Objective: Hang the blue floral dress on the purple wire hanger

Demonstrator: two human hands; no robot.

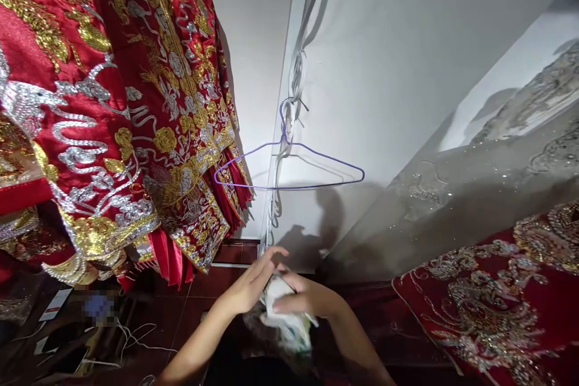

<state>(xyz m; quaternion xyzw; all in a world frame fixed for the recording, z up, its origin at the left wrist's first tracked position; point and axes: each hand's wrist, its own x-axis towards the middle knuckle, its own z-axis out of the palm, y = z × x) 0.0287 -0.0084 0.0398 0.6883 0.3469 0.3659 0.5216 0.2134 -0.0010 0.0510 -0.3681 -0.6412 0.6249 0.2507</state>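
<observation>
A crumpled white bundle (pixel 289 319), with bits of green and blue on it, is between my hands low in the middle of the view. It looks soft, like cloth or a thin bag; which of these I cannot tell. My right hand (pixel 312 298) grips it from the right, the thumb lying across its front. On the left side, my left hand (pixel 251 286) has its fingers stretched out together, the palm turned to the bundle. Whether that palm touches it is hidden. Beyond both hands, a thin purple hanger (pixel 289 187) hangs bare from a white fixture (pixel 294 81) on the wall.
Red jackets (pixel 176 102) with gold and silver embroidery hang close on the left. To the right are a sheer beaded fabric (pixel 420 187) and a red beaded garment (pixel 479 295). White cables (pixel 140 338) and small items lie at lower left above the dark red tiled floor (pixel 172 313).
</observation>
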